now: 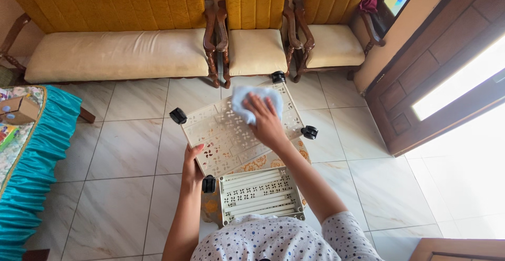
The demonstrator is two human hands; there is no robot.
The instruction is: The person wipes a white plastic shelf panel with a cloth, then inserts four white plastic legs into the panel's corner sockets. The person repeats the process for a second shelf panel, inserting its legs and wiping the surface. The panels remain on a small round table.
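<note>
1. At the far left a bench (pixel 31 150) under a teal frilled cloth carries a small cardboard box (pixel 18 109).
2. Behind it, along the wall, stands a long sofa (pixel 115 53) with a yellow back and cream seat.
3. The left hand (pixel 192 167) is closed on the near left edge of a cream plastic panel (pixel 221 135) with cut-out patterns and black wheels at its corners, held tilted above the tiled floor (pixel 121 187).
4. Under the panel's near edge sits a cream slatted rack (pixel 260 193).
5. The right hand (pixel 267 121) lies spread, palm down, pressing a pale blue cloth (pixel 251 99) onto the panel's far part.
6. Two armchairs (pixel 256 48) stand beyond, and a wooden door (pixel 436 66) is at the right.
</note>
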